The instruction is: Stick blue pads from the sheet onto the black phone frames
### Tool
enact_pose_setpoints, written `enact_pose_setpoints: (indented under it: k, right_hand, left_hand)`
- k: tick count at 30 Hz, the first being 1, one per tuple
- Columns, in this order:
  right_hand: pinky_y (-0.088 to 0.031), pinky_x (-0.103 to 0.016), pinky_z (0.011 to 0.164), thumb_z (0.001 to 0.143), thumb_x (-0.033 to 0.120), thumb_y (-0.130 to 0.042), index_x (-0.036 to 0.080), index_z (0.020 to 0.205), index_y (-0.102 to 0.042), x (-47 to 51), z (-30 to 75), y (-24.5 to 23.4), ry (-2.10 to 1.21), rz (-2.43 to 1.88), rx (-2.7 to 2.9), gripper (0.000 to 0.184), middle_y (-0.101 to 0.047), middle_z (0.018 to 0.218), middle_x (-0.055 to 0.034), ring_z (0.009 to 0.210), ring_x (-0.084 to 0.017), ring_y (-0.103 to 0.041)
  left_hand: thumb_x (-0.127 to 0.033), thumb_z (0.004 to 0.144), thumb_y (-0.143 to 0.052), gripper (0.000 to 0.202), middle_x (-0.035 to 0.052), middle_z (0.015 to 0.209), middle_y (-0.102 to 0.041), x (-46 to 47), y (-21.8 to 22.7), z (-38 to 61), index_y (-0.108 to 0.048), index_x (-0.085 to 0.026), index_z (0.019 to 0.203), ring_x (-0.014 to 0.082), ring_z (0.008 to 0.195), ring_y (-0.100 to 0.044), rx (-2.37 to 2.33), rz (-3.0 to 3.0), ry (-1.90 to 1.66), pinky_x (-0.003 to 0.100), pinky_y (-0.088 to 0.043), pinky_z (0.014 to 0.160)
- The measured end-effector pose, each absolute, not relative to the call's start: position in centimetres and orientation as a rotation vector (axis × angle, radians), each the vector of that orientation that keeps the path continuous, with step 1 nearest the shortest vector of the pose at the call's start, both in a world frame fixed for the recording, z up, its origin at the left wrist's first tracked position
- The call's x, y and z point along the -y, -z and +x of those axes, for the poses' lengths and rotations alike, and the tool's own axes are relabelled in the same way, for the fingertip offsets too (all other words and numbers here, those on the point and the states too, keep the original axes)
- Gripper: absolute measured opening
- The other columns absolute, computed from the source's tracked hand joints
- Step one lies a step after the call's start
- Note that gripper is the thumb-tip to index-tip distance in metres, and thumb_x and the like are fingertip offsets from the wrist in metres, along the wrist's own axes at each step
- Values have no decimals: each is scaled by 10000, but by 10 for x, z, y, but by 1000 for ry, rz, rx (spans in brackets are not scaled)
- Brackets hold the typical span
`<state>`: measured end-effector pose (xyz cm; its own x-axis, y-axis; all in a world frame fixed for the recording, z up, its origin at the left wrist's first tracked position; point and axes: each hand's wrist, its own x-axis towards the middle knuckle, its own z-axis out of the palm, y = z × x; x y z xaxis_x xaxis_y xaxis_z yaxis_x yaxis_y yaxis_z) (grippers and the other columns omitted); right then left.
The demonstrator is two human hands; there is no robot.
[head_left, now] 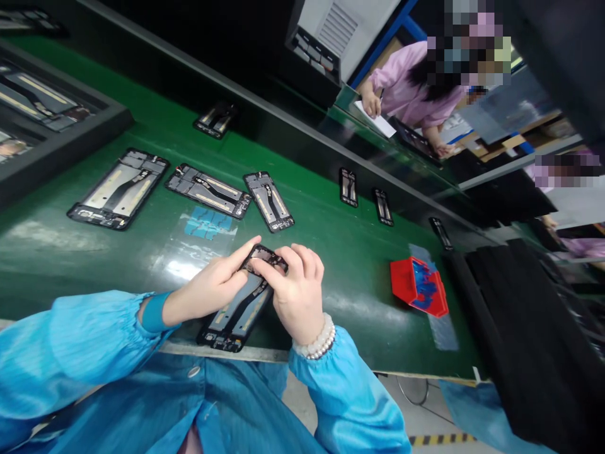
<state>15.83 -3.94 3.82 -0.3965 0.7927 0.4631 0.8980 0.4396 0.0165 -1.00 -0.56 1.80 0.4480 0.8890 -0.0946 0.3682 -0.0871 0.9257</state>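
Observation:
A phone screen frame [241, 309] with a black rim, grey inner plate and dark ribbon cable lies tilted at the near edge of the green table. Around its far left corner my left hand [208, 287] is closed, thumb and fingers against the rim. My right hand [297, 287] grips the far right side, its thumb pressing on the upper end of the frame. Whatever lies under that thumb is hidden. Just beyond my hands are more such frames: one upright [269, 202], one lying sideways [208, 191] and a larger-looking one [118, 189] at left.
Blue film pieces [208, 222] lie on the table near my left hand. A red bin [401, 280] with blue bits stands at right, beside a black stack [524, 315]. At left is a black tray [108, 123] of frames. Across the partition sits a person in pink [401, 69].

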Motion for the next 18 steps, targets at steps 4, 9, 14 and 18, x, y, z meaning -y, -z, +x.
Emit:
enact_pose_setpoints:
  k: [4,9,14,18]
  right_hand:
    - [-361,-422,998,866,101,-502,306,1104,-615,46,158,-41,192,-1438,2254,334,-562,1074,-40,1133,-209,-438]
    - [-519,-366,824,849,290,-573,228,1262,-445,46,172,-43,-627,-1491,1870,437,-543,1157,-111,1040,-201,-567]
    - [-499,-210,580,888,329,-473,210,1200,-449,37,168,-32,-1542,-1218,1654,334,-622,823,-3,665,-98,-591]
    - [-452,-189,538,844,309,-545,193,1103,-552,-31,190,-44,-1190,-1346,1707,285,-568,708,29,577,-75,-501]
  left_hand:
    - [-276,819,-433,618,75,1143,-666,4,-18,-9,-340,-162,1419,208,926,-661,-1025,1429,-752,294,-537,782]
    - [-363,823,-478,568,87,1026,-697,-2,-31,-8,-397,-155,1346,228,864,-665,-1058,1218,-899,310,-560,719]
    - [-471,867,-444,361,26,929,-713,-3,-37,-18,-613,-210,1051,246,868,-657,-1302,1423,-879,308,-551,773]
    - [-483,876,-433,608,-28,1399,-504,-6,-23,-31,-210,-424,1438,268,1103,-607,-1251,1553,-954,351,-575,785]
